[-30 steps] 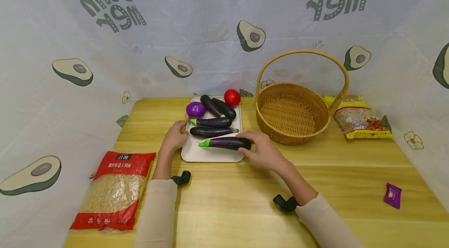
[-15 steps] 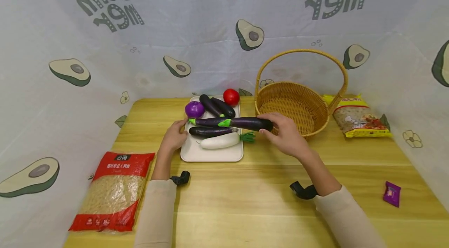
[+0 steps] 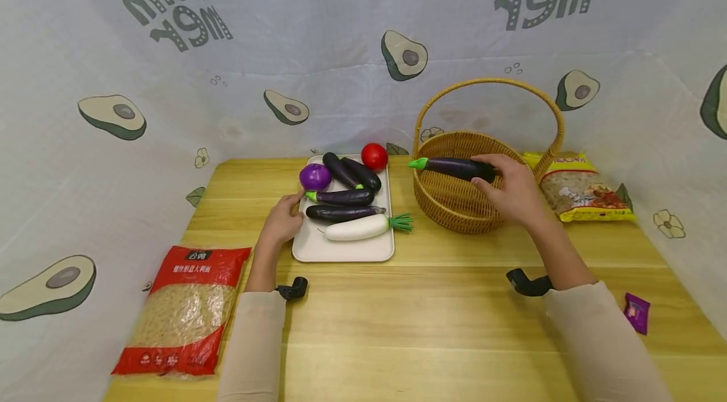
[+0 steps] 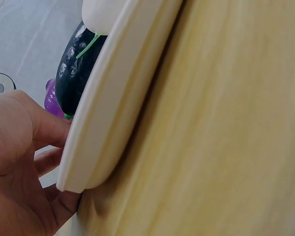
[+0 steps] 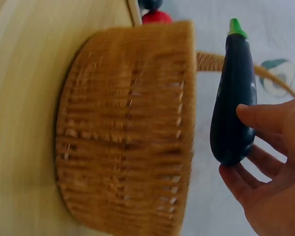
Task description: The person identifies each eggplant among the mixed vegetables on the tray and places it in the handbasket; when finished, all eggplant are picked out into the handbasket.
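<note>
My right hand [image 3: 514,190] grips the thick end of an eggplant [image 3: 457,167] above the wicker basket [image 3: 454,216]. The eggplant's green stem points left in the head view. In the right wrist view the eggplant [image 5: 233,98] hangs just above the basket rim, between thumb and fingers. My left hand [image 3: 282,220] holds the left edge of a white tray [image 3: 341,254]; the left wrist view has its fingers at the tray's rim [image 4: 96,113]. On the tray lie a white radish [image 3: 356,228], several other eggplants [image 3: 343,197], a purple onion-like vegetable [image 3: 315,177] and a tomato [image 3: 375,156].
A red bag of pasta [image 3: 184,310] lies at the left of the wooden table [image 3: 409,326]. Behind the basket's right side is a yellow bag [image 3: 585,190]. A small purple packet [image 3: 637,312] lies near the right sleeve. The basket's tall handle [image 3: 494,81] arches over its opening.
My right hand has lifted the eggplant off the tray and carried it right and away, over the basket. The white radish beneath it came into view. My left hand stays at the tray.
</note>
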Demonstrator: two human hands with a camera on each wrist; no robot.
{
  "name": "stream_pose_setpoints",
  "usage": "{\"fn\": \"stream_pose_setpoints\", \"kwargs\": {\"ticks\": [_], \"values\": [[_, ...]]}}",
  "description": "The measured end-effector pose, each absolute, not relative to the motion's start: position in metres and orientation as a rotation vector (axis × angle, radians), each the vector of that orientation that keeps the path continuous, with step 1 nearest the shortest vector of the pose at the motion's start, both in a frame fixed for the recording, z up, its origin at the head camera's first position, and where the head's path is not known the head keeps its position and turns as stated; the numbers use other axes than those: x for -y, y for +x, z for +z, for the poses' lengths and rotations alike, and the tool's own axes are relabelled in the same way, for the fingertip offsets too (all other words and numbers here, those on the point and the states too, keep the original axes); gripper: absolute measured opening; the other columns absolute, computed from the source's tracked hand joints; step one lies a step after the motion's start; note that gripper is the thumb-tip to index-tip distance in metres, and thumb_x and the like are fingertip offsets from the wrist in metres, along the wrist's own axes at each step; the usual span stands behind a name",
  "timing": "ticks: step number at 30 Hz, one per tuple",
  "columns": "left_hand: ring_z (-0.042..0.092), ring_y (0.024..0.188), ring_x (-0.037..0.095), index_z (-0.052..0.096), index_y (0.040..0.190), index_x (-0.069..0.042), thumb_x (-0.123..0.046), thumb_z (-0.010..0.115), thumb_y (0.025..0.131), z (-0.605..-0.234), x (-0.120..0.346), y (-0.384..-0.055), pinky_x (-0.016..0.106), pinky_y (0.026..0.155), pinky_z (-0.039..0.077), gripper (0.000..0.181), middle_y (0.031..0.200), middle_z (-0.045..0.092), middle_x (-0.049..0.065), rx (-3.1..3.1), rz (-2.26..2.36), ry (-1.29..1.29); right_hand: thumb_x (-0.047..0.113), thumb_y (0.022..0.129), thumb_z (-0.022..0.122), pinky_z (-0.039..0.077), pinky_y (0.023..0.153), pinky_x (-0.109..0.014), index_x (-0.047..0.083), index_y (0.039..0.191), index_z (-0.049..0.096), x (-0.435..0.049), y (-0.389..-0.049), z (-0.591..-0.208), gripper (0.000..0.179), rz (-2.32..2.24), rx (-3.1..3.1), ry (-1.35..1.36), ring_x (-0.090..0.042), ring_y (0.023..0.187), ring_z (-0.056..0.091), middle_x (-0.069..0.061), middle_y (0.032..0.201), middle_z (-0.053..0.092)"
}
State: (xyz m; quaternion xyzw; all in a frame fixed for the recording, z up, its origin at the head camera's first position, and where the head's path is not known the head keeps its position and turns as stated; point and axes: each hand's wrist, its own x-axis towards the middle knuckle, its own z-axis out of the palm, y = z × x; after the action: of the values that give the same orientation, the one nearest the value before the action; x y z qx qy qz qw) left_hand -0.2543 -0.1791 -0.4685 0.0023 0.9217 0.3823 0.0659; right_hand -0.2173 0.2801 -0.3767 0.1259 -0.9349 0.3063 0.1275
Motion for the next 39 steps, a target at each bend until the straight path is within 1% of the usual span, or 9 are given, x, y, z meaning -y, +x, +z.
{"fn": "stream_pose_setpoints", "kwargs": {"ticks": [3,7,10,13,20,25,30,39], "values": [[0.031,0.153,0.041,0.037,0.161,-0.018,-0.013,0.050,0.099,-0.468,0.179,-0.254,0.057,0.126,0.025,0.064,0.165,0.036,0.015,-2.768,1.165,-0.005,0.015,0.101,0.066,0.047,0.090,-0.062,0.003,0.143,0.056,-0.293,-0.227,-0.378,0.045,0.898,2.787,0.286,-0.048,0.118,0.054,-0.029,0.144,0.053],[0.031,0.153,0.041,0.037,0.161,-0.019,-0.012,0.049,0.099,-0.467,0.178,-0.253,0.057,0.126,0.025,0.064,0.165,0.036,0.015,-2.764,1.169,-0.012,0.017,0.103,0.062,0.047,0.084,-0.060,0.003,0.146,0.053,-0.304,-0.240,-0.384,0.047,0.882,2.844,0.225,-0.050,0.113,0.055,-0.032,0.144,0.051],[0.031,0.153,0.041,0.037,0.161,-0.019,-0.012,0.049,0.099,-0.467,0.178,-0.253,0.058,0.126,0.025,0.063,0.165,0.036,0.015,-2.770,1.166,-0.011,0.017,0.103,0.061,0.047,0.087,-0.065,0.000,0.147,0.052,-0.308,-0.250,-0.390,0.048,0.872,2.869,0.218,-0.053,0.115,0.054,-0.036,0.143,0.050],[0.031,0.153,0.042,0.037,0.161,-0.019,-0.012,0.049,0.099,-0.469,0.178,-0.254,0.058,0.126,0.026,0.064,0.165,0.036,0.016,-2.774,1.160,-0.003,0.016,0.103,0.060,0.045,0.093,-0.069,-0.001,0.148,0.050,-0.313,-0.262,-0.397,0.049,0.879,2.904,0.189,-0.056,0.121,0.050,-0.036,0.143,0.049],[0.032,0.152,0.042,0.037,0.161,-0.018,-0.012,0.049,0.099,-0.468,0.178,-0.253,0.058,0.126,0.025,0.064,0.164,0.037,0.016,-2.782,1.163,0.004,0.016,0.104,0.056,0.042,0.102,-0.071,0.001,0.152,0.044,-0.317,-0.290,-0.409,0.051,0.880,3.011,0.103,-0.056,0.131,0.044,-0.035,0.151,0.043],[0.030,0.153,0.042,0.036,0.161,-0.020,-0.013,0.050,0.100,-0.468,0.178,-0.254,0.057,0.126,0.024,0.063,0.165,0.035,0.015,-2.753,1.185,-0.001,0.014,0.104,0.053,0.035,0.109,-0.074,-0.001,0.151,0.043,-0.319,-0.301,-0.415,0.051,0.836,3.065,0.085,-0.059,0.138,0.034,-0.037,0.153,0.038],[0.029,0.154,0.041,0.035,0.162,-0.021,-0.013,0.049,0.102,-0.467,0.177,-0.253,0.058,0.127,0.024,0.062,0.166,0.034,0.014,-2.727,1.197,-0.002,0.012,0.103,0.053,0.035,0.108,-0.074,-0.004,0.149,0.044,-0.321,-0.306,-0.420,0.050,0.828,3.076,0.082,-0.060,0.137,0.034,-0.038,0.151,0.039],[0.029,0.154,0.041,0.034,0.162,-0.021,-0.013,0.049,0.102,-0.468,0.179,-0.253,0.058,0.127,0.023,0.062,0.166,0.034,0.013,-2.732,1.179,-0.009,0.013,0.104,0.053,0.035,0.107,-0.075,-0.003,0.151,0.042,-0.319,-0.308,-0.421,0.051,0.830,3.123,0.085,-0.061,0.136,0.034,-0.038,0.153,0.037]]}}
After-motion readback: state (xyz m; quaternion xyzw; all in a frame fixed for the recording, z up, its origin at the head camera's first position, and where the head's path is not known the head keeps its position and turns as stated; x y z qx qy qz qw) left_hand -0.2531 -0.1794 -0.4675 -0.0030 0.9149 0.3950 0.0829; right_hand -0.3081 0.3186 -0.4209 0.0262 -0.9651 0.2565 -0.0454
